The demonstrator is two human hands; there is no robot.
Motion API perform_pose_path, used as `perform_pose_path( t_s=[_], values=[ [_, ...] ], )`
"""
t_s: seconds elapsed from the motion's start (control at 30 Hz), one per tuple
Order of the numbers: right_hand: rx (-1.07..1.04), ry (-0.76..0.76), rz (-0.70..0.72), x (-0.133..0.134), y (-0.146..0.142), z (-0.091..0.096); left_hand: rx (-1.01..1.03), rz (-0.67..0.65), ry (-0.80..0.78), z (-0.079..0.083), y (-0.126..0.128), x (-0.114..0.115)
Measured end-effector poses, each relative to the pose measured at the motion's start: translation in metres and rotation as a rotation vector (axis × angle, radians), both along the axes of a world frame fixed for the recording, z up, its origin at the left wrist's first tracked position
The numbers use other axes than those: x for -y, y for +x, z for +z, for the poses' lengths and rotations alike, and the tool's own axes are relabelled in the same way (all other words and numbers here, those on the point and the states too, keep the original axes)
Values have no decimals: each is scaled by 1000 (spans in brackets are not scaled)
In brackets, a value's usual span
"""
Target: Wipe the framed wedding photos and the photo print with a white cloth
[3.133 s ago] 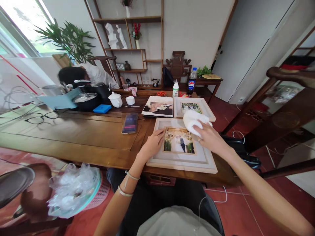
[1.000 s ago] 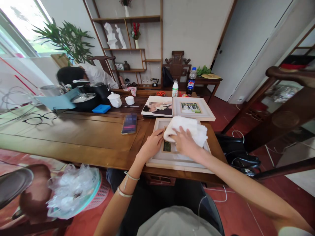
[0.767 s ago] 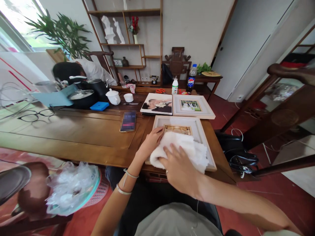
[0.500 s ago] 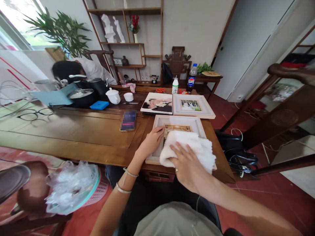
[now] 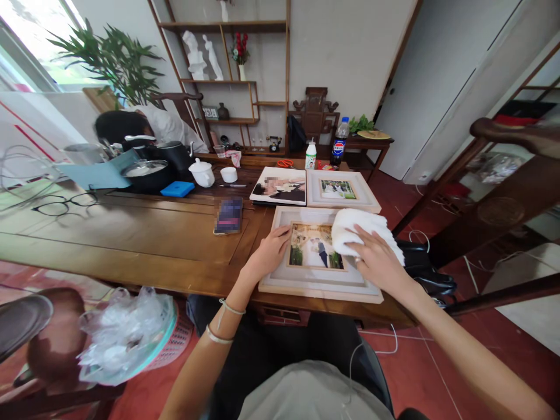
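Observation:
A white-framed photo (image 5: 313, 281) lies flat at the near right end of the wooden table (image 5: 131, 233). My left hand (image 5: 268, 254) rests on the frame's left border, fingers spread flat, steadying it. My right hand (image 5: 377, 260) presses a white cloth (image 5: 362, 224) onto the frame's right side, fingers laid over the cloth. The picture in the middle of the frame shows uncovered.
Behind lie another white frame (image 5: 341, 189) and a frameless photo print (image 5: 280, 186). A phone (image 5: 229, 216), glasses (image 5: 61, 204), blue box (image 5: 177, 188), teapot (image 5: 202, 174), pots and bottles (image 5: 339, 146) stand on the table. Another person (image 5: 131, 125) bends at far left. Bin of plastic (image 5: 126, 335) at left.
My right hand swept the cloth down across the picture toward me, then back up to the frame's right side, uncovering the photo. My left hand stayed put on the left border.

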State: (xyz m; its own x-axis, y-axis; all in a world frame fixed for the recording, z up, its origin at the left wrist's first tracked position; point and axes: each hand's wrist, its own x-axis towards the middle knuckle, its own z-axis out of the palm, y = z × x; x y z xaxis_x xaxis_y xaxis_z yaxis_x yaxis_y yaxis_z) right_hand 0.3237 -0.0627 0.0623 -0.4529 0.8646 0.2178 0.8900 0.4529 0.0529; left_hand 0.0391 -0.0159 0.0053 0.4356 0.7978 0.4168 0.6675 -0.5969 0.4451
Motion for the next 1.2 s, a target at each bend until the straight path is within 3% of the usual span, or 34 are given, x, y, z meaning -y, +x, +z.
perform_pose_path(
  t_s=[0.13, 0.23, 0.33, 0.57, 0.7, 0.8, 0.9, 1.1, 1.2],
  values=[
    [12, 55, -38, -54, -12, 1, -13, 12, -20, 3, 0, 2],
    [43, 54, -26, -63, -18, 4, -8, 36, -34, 4, 1, 3],
    [89, 13, 29, -38, -21, 6, 2, 46, -40, 3, 2, 3],
    [101, -257, 125, 68, -35, 36, 17, 40, -23, -2, 1, 0],
    [49, -298, 168, 82, -46, 37, 8, 29, -23, 0, 0, 1],
    [13, -173, 114, 63, -50, 20, 0, 13, -24, 1, 0, 1],
    [-1, -53, 52, 26, -46, 5, 1, 13, -18, 1, -1, 0],
    [22, 47, 40, -54, -42, 5, -3, 12, -22, 1, 0, -1],
    [40, 55, 86, -69, -50, 4, -9, 13, -24, 1, 0, -1]
  ],
)
